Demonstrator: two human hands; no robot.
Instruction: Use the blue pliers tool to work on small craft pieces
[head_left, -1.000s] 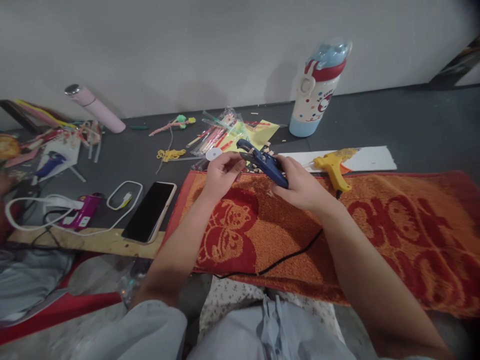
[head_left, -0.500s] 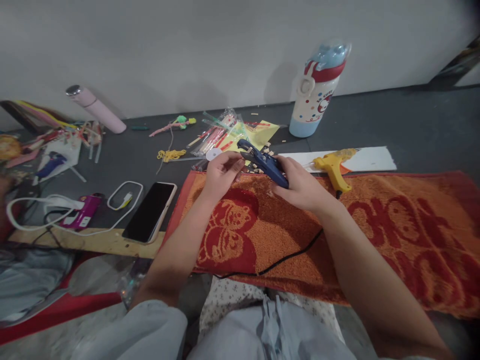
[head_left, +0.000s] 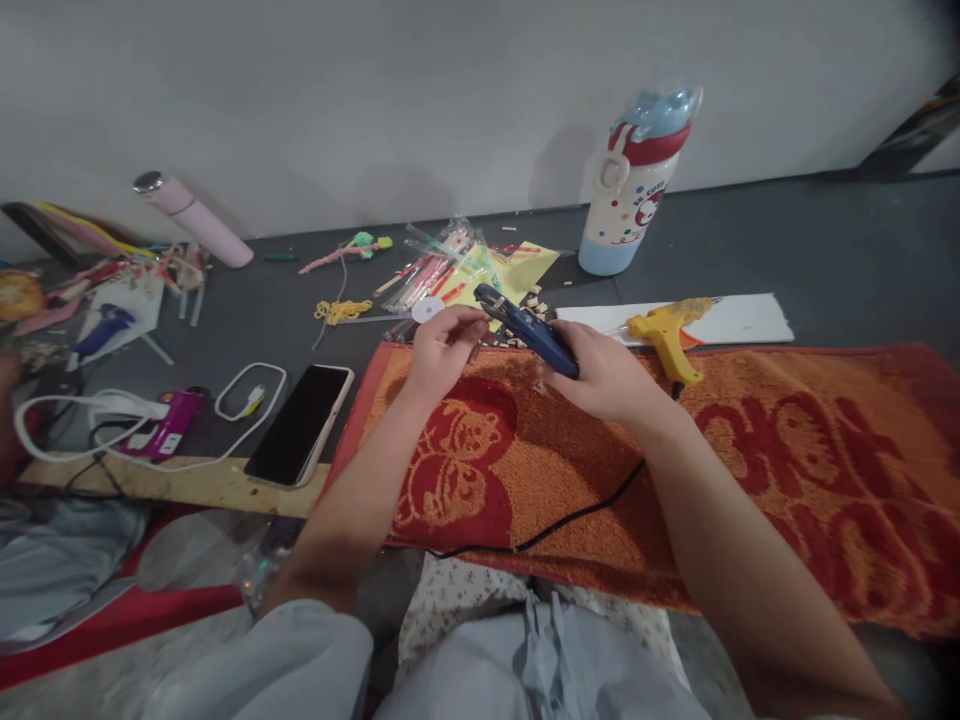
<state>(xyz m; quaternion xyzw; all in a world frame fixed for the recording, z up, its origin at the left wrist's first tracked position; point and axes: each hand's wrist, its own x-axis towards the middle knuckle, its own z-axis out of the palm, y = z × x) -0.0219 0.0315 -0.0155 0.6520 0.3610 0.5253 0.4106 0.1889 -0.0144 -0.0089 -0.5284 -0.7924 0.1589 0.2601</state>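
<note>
My right hand point(head_left: 604, 372) grips the handles of a dark blue hand tool point(head_left: 525, 325) over the far edge of an orange and red towel point(head_left: 787, 460). The tool's jaws point left and away from me. My left hand point(head_left: 442, 350) is pinched at the jaws; a small pale piece seems to sit there, too small to name. Small wooden bits point(head_left: 534, 302) lie just beyond the tool.
A yellow glue gun point(head_left: 664, 335) lies on the towel's far edge beside a white strip point(head_left: 739, 318), its black cord point(head_left: 570, 520) trailing toward me. A child's bottle point(head_left: 634, 185) stands behind. A phone point(head_left: 300, 422), white cable point(head_left: 240, 390), pink flask point(head_left: 193, 218) and craft packets point(head_left: 442, 265) lie left.
Almost nothing has moved. Both hands stay on the blue tool, with only a slight shift of the tool and fingers.
</note>
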